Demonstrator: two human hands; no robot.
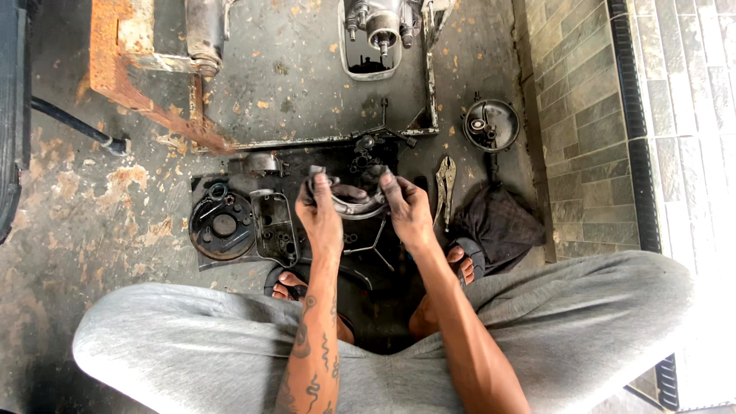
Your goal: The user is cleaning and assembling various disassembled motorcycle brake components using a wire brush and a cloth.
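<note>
Two bare, grease-blackened hands, one curved grey metal part between them. Left hand [320,205] pinches the part's left end with fingers closed on it; right hand [405,207] grips the right end the same way, so the hands stand apart, each clamped on an end. The curved grey metal part [354,205] is held in the air above the middle of a dark mat [201,261] on the stained concrete floor [84,215]; its long axis runs left to right, the bow sagging toward the person. On the mat's left edge lies one round dark metal plate [223,225], and just beside it one oblong black metal cover [275,228], open side up. Below the hands lie thin metal rods [368,244], count unclear. Just off the mat's right edge: one pair of silver locking pliers [445,184], pointing away from the person, and one crumpled black cloth [498,226]. Further off, near the tiled wall [583,123], one round grey housing [491,124]. A rusty steel frame [153,100] crosses the far side.
</note>
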